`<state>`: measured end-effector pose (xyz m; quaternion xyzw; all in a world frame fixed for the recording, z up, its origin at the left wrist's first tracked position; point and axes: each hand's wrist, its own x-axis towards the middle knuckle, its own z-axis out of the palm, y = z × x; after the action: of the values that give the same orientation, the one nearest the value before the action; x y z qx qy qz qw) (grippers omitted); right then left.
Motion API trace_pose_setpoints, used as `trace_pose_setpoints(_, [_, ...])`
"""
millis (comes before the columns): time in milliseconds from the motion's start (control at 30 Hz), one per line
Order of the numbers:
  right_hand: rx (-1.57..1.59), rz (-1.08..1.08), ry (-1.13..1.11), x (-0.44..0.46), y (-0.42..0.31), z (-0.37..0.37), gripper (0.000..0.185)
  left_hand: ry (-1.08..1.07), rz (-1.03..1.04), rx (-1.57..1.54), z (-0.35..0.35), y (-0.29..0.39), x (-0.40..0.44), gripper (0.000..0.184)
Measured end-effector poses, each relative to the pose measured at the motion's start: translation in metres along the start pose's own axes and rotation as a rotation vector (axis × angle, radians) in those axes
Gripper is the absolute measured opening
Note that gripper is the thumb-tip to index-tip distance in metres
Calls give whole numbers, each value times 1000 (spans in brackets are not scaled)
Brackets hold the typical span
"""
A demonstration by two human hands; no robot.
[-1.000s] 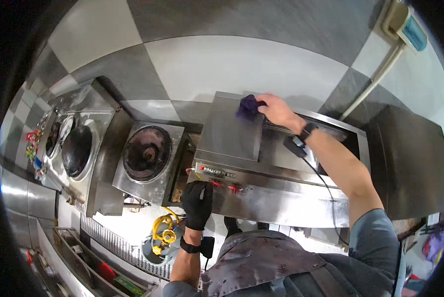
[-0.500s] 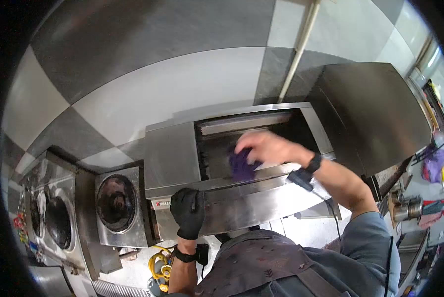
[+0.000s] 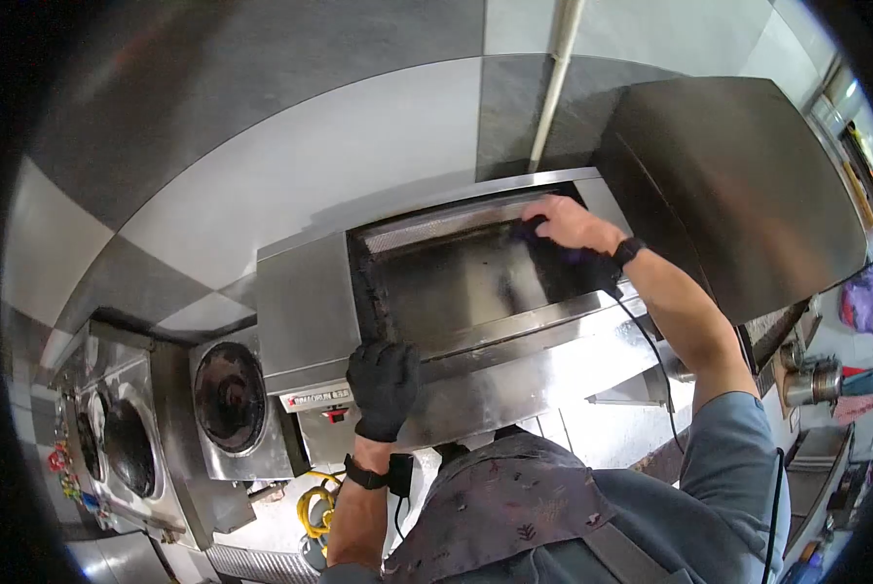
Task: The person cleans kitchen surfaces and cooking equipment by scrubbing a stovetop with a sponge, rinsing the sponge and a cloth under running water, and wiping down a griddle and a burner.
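My right hand (image 3: 575, 224), bare with a dark band at the wrist, holds a dark purple cloth (image 3: 536, 232) over the right part of the recessed well of a steel cooking unit (image 3: 310, 302). The cloth is partly hidden under the fingers. In a black glove, my left hand (image 3: 383, 387) is closed at the unit's front edge, beside the red label and red knob (image 3: 335, 415). Whether its fingers grip the edge is hidden.
Left of the unit stands a round burner (image 3: 230, 397), with a wok (image 3: 130, 448) farther left. A large steel box (image 3: 748, 195) is on the right. A yellow hose (image 3: 312, 511) lies below. Metal pots (image 3: 814, 382) stand at far right.
The purple cloth and my right hand have moved from the left steel top into the well, then to its right part. My gloved left hand stays near the front edge. The view has shifted right.
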<state>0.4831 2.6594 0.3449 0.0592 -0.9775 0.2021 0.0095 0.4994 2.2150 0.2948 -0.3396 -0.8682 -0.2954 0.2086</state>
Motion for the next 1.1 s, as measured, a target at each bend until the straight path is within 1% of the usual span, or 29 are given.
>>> trace_pose_setpoints(33, [-8,15,7,-1,-2,-10,30,0,12,-13,2,-2,4,11])
trace_pose_setpoints(100, [44,-32,160,-22,-7,-42,30,-27,24,56,8,-4,5,11])
trace_pose_setpoints(133, [-28,21,281,-37,-2,-63,32,-41,43,29,10,0,8,11])
trace_pose_setpoints(200, [-40,106,337,-71,32,-90,35,46,50,-98,8,10,19,13])
trace_pose_setpoints(233, [-49,122,344,-93,43,-95,35,60,66,-76,11,14,21,15])
trace_pose_setpoints(267, [-127,165,293,-116,51,-95,36,58,79,-90,15,17,22,15])
trace_pose_setpoints(300, [-202,205,240,-136,57,-89,37,44,109,-96,18,19,23,17])
trace_pose_setpoints(333, [-184,217,217,-159,59,-69,36,28,139,-100,20,21,23,20])
trace_pose_setpoints(367, [-217,242,329,-178,46,-45,38,18,150,-110,22,22,19,20])
trace_pose_setpoints(400, [-251,267,441,-192,31,-24,39,-46,127,-68,24,22,15,23])
trace_pose_setpoints(433, [-321,273,452,-204,20,-16,39,-110,101,-21,26,22,13,27])
trace_pose_setpoints(467, [-387,273,459,-212,9,-11,39,-117,104,-19,30,21,12,27])
trace_pose_setpoints(533, [-396,299,450,-214,-25,-1,40,-149,136,-68,34,11,5,37])
trace_pose_setpoints(567, [-410,343,468,-214,-37,5,40,-159,142,-55,36,6,2,37])
trace_pose_setpoints(633, [-433,404,510,-205,-63,20,39,-202,205,-78,38,-1,-4,43])
trace_pose_setpoints(667, [-395,387,528,-199,-77,29,40,-204,197,-62,35,-2,-3,43])
trace_pose_setpoints(733, [-287,340,565,-179,-111,54,41,-287,209,-97,30,1,1,46])
trace_pose_setpoints(767, [-244,320,532,-166,-134,63,40,-290,201,-79,25,3,3,46])
trace_pose_setpoints(833, [-204,243,463,-139,-173,81,39,-199,96,-408,16,9,8,45])
trace_pose_setpoints(867, [-210,186,425,-126,-190,90,39,-200,96,-400,17,9,6,45])
trace_pose_setpoints(933, [-292,31,331,-104,-226,99,40,-227,-262,-867,24,4,4,44])
trace_pose_setpoints(967, [-312,-81,283,-99,-244,102,42,-229,-261,-865,25,1,7,44])
trace_pose_setpoints(1000, [-336,-194,240,-93,-259,105,44,-224,-390,-1065,28,-2,15,42])
trace_pose_setpoints(1067, [-214,-315,314,-85,-279,129,45,-213,-505,-1267,23,-11,26,40])
trace_pose_setpoints(1100, [-58,-322,282,-84,-281,138,43,-243,-179,-797,5,-16,30,37])
